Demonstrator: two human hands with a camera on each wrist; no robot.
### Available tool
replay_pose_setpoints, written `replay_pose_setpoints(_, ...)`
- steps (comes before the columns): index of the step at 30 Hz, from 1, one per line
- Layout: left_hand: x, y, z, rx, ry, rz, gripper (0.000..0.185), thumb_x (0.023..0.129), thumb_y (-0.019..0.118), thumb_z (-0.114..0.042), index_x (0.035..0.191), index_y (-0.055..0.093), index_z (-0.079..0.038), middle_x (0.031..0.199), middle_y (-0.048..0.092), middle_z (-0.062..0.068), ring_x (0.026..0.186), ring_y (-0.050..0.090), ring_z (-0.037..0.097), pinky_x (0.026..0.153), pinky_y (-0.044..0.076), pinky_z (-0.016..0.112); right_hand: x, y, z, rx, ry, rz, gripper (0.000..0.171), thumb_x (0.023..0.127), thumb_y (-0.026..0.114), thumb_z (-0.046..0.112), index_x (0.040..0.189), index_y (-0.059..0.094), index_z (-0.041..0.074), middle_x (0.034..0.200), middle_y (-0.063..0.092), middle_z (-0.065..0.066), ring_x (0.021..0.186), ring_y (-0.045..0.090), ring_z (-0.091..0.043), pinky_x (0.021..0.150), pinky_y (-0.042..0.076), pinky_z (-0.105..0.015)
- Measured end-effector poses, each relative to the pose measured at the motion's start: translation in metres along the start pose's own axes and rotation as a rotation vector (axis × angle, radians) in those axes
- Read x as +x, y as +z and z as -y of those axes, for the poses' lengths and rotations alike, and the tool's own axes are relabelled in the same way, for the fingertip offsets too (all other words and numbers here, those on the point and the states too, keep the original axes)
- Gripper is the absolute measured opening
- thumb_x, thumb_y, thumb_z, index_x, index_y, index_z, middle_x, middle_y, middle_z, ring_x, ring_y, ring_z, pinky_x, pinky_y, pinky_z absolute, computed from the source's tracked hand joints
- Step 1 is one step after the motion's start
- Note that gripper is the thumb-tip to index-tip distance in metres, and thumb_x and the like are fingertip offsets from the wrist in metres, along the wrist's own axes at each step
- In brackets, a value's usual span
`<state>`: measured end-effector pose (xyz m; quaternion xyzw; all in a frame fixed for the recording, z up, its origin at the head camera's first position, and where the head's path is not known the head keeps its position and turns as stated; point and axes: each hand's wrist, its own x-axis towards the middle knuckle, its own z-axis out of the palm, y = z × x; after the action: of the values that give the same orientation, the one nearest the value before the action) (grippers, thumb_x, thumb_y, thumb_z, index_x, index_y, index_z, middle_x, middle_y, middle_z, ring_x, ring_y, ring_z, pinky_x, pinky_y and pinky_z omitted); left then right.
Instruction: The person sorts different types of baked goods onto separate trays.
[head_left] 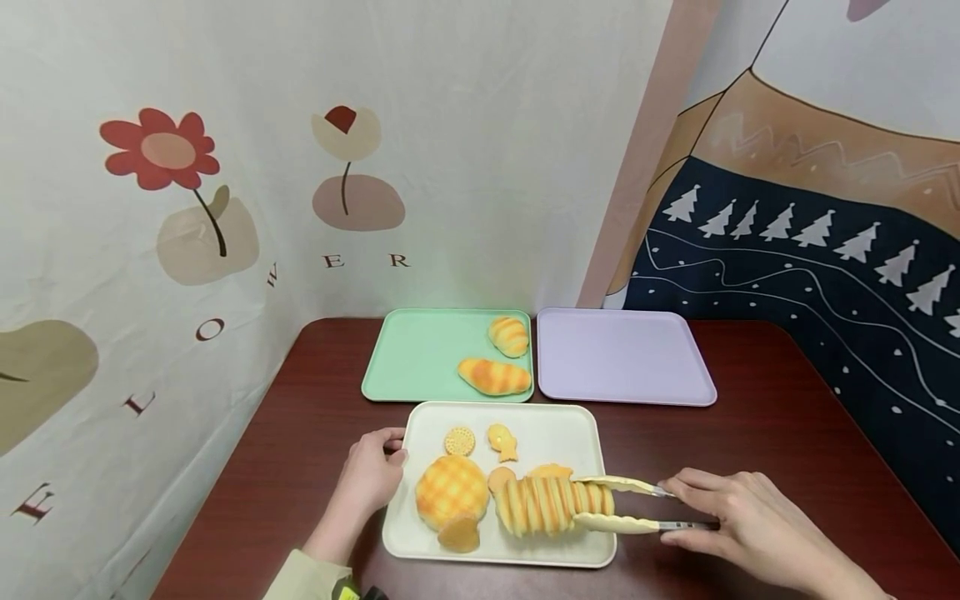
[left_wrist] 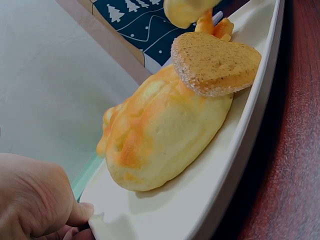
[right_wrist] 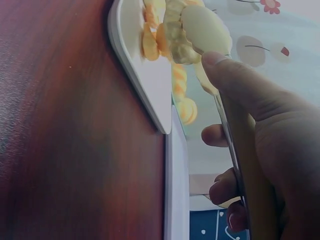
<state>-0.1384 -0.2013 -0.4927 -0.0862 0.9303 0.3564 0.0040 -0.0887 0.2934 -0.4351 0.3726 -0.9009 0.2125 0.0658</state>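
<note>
We see a long ridged golden bread roll (head_left: 551, 504), soft-looking and ribbed crosswise like a caterpillar, lying at the front right of a smooth cream rectangular plastic tray (head_left: 555, 433) that sits near the front edge of the dark red-brown wooden desk (head_left: 787, 433). A pair of pale yellow plastic tongs with a metal hinge end (head_left: 626, 504) closes on the roll from the right, one spoon-shaped blade on each side of it. Our right hand (head_left: 738, 521) lies low over the desk, thumb and curled fingers squeezing the tong arms together. Our left hand (head_left: 371, 475) pinches the tray's left rim, thumb on top, as the left wrist view shows.

On the same tray, toward its front left corner, sits a round checkered-top golden bun (head_left: 450, 492), puffy and glossy, with a sugar-dusted heart-shaped brown biscuit (left_wrist: 215, 62) resting against its front. Behind it lie a round tan cracker with a dotted edge (head_left: 460, 440) and a small yellow fish-shaped biscuit (head_left: 502, 442).

Toward the desk's back edge stand two flat matte trays side by side: a mint green one (head_left: 420, 354) carrying two golden striped rolls (head_left: 495, 375) at its right edge, and a lilac one (head_left: 622, 354).
</note>
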Motion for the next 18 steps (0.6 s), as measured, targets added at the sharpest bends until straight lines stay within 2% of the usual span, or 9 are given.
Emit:
replay_pose_setpoints(3, 0.0, 0.0, 0.0, 0.002, 0.002, -0.001, 0.03, 0.099, 0.067, -0.004, 0.128, 0.074, -0.004, 0.102, 0.07, 0.002, 0.096, 0.066, 0.025, 0.082, 0.053, 0.048, 0.002, -0.003, 0.0, 0.001, 0.001, -0.012, 0.037, 0.09, 0.085, 0.044, 0.121, 0.078, 0.024, 0.106, 0.067, 0.019, 0.054, 0.035, 0.013, 0.049, 0.031, -0.005)
replay_pose_setpoints(11, 0.001, 0.0, 0.0, 0.006, 0.009, 0.0, 0.029, 0.098, 0.067, -0.004, 0.127, 0.074, -0.004, 0.1, 0.07, 0.002, 0.094, 0.065, 0.024, 0.081, 0.053, 0.047, 0.012, -0.012, -0.002, -0.029, -0.035, -0.051, 0.039, 0.088, 0.087, 0.042, 0.122, 0.078, 0.025, 0.109, 0.067, 0.021, 0.053, 0.03, 0.015, 0.048, 0.028, -0.005)
replay_pose_setpoints(18, 0.0, 0.0, -0.001, 0.005, 0.005, -0.001, 0.029, 0.099, 0.067, -0.004, 0.127, 0.074, -0.003, 0.101, 0.07, 0.002, 0.094, 0.065, 0.025, 0.083, 0.053, 0.048, 0.023, -0.016, -0.005, -0.029, -0.008, -0.058, 0.04, 0.088, 0.087, 0.045, 0.122, 0.078, 0.025, 0.11, 0.067, 0.022, 0.053, 0.035, 0.014, 0.049, 0.032, -0.006)
